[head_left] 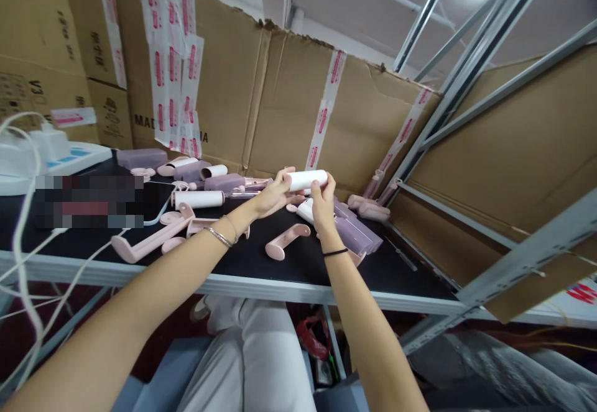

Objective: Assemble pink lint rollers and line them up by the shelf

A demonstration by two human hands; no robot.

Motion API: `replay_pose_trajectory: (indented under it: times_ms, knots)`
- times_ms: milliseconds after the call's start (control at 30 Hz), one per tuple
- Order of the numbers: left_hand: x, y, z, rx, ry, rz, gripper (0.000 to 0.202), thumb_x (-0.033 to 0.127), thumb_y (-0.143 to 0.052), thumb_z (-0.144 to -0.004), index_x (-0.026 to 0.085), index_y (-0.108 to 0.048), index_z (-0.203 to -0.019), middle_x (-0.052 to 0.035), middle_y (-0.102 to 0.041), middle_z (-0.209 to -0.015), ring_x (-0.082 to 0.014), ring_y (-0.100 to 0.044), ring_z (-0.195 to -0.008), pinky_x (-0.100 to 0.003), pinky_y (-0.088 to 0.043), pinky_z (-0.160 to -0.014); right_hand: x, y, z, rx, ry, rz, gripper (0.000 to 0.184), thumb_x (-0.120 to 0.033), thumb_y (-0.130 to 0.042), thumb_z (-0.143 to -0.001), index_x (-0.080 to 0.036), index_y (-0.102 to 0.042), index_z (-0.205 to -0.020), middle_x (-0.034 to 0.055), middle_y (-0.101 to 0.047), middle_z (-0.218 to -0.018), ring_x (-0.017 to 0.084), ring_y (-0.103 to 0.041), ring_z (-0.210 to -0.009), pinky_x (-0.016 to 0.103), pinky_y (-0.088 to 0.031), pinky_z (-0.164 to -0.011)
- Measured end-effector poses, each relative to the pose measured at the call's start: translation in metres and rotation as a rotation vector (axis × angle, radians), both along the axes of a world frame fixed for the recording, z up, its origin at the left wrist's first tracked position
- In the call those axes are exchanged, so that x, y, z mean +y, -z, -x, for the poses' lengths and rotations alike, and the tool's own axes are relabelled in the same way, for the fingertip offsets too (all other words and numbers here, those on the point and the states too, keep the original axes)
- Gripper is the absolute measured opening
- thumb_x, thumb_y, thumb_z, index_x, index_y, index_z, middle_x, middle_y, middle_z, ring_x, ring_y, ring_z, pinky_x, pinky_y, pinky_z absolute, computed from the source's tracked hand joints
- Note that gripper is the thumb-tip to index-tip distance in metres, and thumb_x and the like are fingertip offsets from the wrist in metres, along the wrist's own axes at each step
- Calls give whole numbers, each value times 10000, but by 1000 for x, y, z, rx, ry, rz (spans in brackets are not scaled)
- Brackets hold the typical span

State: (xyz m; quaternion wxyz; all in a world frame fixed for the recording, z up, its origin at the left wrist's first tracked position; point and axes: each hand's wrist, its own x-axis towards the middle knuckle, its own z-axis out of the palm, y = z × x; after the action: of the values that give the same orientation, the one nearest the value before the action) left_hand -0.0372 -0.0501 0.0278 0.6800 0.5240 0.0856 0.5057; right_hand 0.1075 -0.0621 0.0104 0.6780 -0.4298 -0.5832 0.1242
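White roll [308,181]: held above the black tabletop [396,286], nearly level between both hands; its ends are covered by fingers and cannot be made out.
Left hand [275,196]: fingers pinching the roll's left end; the forearm slants in from the lower left, bracelets [218,236] near the wrist.
Right hand [323,199]: thumb on the near side, fingers bent around the right end, partly hidden behind it; the forearm rises from the bottom edge, black band [336,252] at the wrist.
White piece [305,210]: below the roll, partly behind the right hand, shape hard to tell.
Pink holder [286,242]: on the tabletop between the forearms.
Purple cases [359,232]: overlapping beside the right wrist.
Pixelated patch [88,201]: masks a dark device at the left.
Cut off: both forearms, by the frame.
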Motion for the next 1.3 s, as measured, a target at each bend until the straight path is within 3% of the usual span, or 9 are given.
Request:
replay_pose_trajectory:
  times_ms: [100, 300, 500, 633, 800, 900, 1000, 1200, 1300]
  knots:
    - [-1, -2, 9, 229, 95, -163, 559, 228, -752, -642, 203, -525, -1153, -124, -599, -1126, -216, -628, -958, -354, -492, -844, -6, 2, -7, -52, -66, 82, 550, -506, -399, -838, -199, -328, -1288, 114, -461, -1299, 179, -500, -1152, 322, -448, -921]
    - [-2, 0, 17, 391, -94, -287, 928, -36, -772, -341, 207, -536, -1204, -124, -563, -1227, -276, -513, -1173, -304, -446, -897, 6, 17, -4, -106, -196, 235, 463, -473, -417, -825, -193, -487, -1187, 96, -500, -1235, 180, -539, -1077, 313, -475, -877]
    - [4, 0, 17, 347, -200, -291, 923, -29, -761, -372, 203, -512, -1230, -63, -596, -1086, -196, -612, -940, -244, -471, -801, 8, 25, -11, -111, -21, 219, 457, -419, -418, -828, -171, -466, -1208, 68, -606, -998, 163, -576, -920, 323, -463, -843]
    - [19, -6, 30, 150, -352, -171, 863, 53, -754, -470, 230, -458, -1261, -20, -595, -942, -118, -600, -755, -206, -478, -698, -7, 30, -12, -507, 65, 383, 459, -481, -593, -697, -144, -597, -1009, 71, -607, -914, 184, -572, -815, 329, -462, -775]
    - [29, -12, 48, -108, -313, -13, 694, 126, -652, -615, 311, -441, -1250, 7, -594, -869, -115, -606, -747, -267, -510, -716, -8, 30, 7, -722, 22, 533, 110, -275, -582, -732, -191, -561, -664, 39, -594, -699, 192, -585, -739, 317, -449, -746]
    - [30, -9, 49, -78, -251, 66, 772, 105, -616, -635, 359, -353, -1315, 9, -582, -901, -132, -619, -763, -363, -525, -745, 8, 27, 13, -660, -33, 597, 182, -196, -544, -759, -202, -487, -587, 29, -563, -600, 185, -595, -673, 303, -464, -701]
    - [32, -1, 45, 67, -209, 68, 890, 65, -642, -603, 334, -278, -1369, -1, -559, -932, -134, -620, -768, -391, -515, -790, 22, 25, 12, -550, -46, 609, 118, -263, -439, -847, -205, -496, -762, 16, -572, -645, 153, -584, -575, 286, -491, -577]
    - [29, 10, 33, 392, -97, -59, 726, 301, -709, -691, 182, -379, -1327, -56, -556, -995, -176, -573, -943, -365, -434, -919, 18, 24, 15, 210, -463, 572, 170, -390, -464, -852, -228, -435, -813, -57, -536, -631, 103, -574, -520, 246, -518, -481]
    - [26, 12, 27, 463, -131, -106, 716, 347, -666, -715, 184, -363, -1343, -83, -542, -1071, -209, -563, -976, -405, -431, -920, 15, 22, 16, 464, -485, 613, 188, -389, -525, -827, -213, -476, -787, -62, -516, -552, 80, -512, -440, 176, -430, -387]
